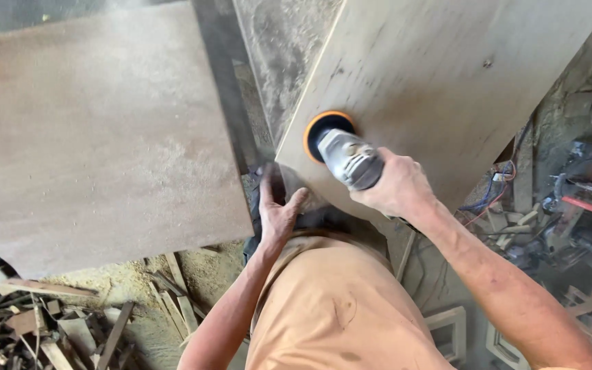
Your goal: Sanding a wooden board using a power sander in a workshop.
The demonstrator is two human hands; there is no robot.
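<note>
My right hand [397,186] grips the grey body of a handheld power sander [347,156]. Its round orange-rimmed disc [318,127] presses flat on a pale wooden board [447,75], close to the board's left edge. My left hand [277,212] rests at the near corner of that board, thumb up against its lower edge and fingers spread over something dark underneath; what it touches there is hidden. Fine dust covers the board's surface.
A large brown board [97,137] lies to the left. Sawdust and wood offcuts [49,322] litter the floor at the lower left. Tools, wires and scrap [556,205] crowd the right side. Small wooden frames [450,329] lie below my right arm.
</note>
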